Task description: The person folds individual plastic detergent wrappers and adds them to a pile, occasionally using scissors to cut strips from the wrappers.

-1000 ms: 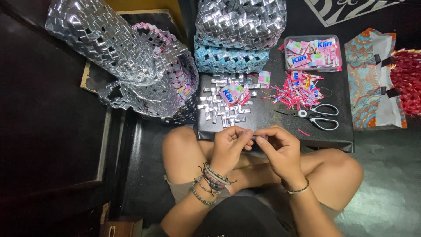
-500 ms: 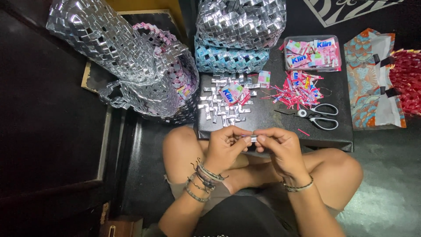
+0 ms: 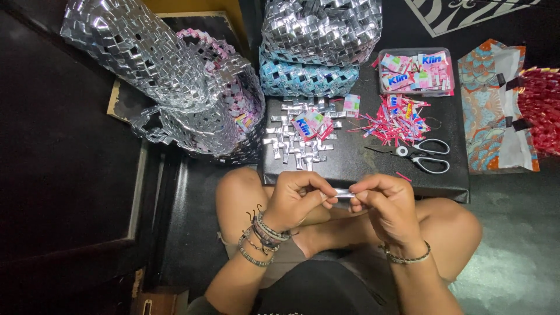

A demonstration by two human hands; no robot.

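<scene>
1. A small folded silver foil strip is pinched between both hands, just above the lap and right at the near edge of a low black table.
2. The left hand is closed on the strip's left end, fingers curled; several bracelets are worn at its wrist.
3. The right hand is closed on the strip's right end.
4. A cluster of folded silver pieces is laid on the table's left part, with cut pink wrapper scraps and scissors to the right.
5. A clear tray of pink wrappers is set at the far right corner.
6. Woven foil baskets are crowded against the table's left and far edges.
7. Bare tabletop is seen between the silver pieces and the scissors.
</scene>
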